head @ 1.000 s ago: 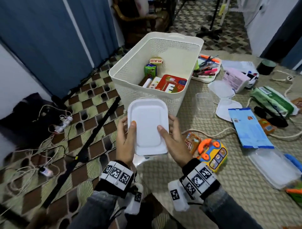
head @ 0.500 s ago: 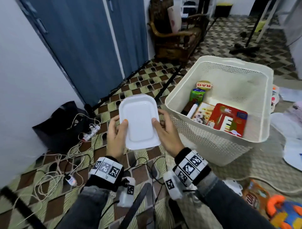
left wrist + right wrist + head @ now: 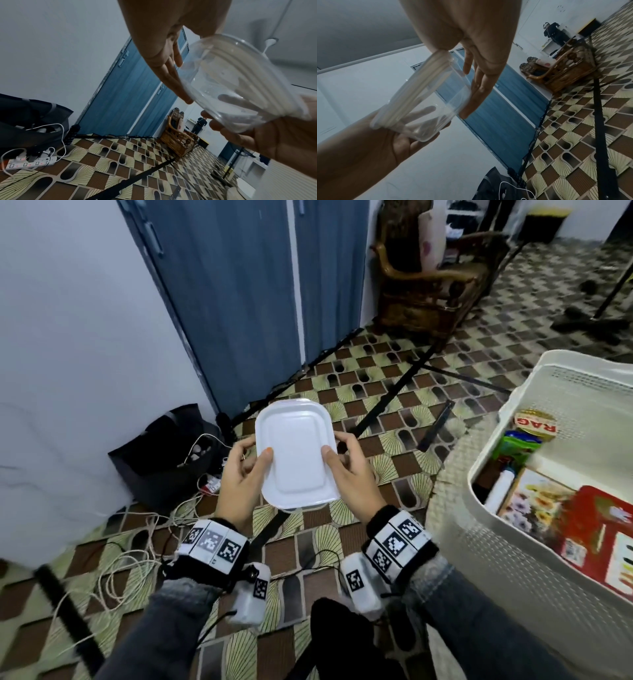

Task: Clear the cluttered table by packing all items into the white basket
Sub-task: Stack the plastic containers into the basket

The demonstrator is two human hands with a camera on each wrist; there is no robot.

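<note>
Clear plastic container (image 3: 297,453) gripped between both hands' fingers (image 3: 265,455).

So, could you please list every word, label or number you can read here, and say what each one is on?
"RAG", upside down, on the round label in the white basket.
Red box in the basket: print too blurred to read.
Wristband markers: square codes only, no words.
Lidded container: no text.

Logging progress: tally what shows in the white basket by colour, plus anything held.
White basket:
Red box: 1
Green pack: 1
White tube: 1
Floral box: 1
RAG-labelled item: 1
Lidded container, in left hand and right hand: 1
Total: 6
</note>
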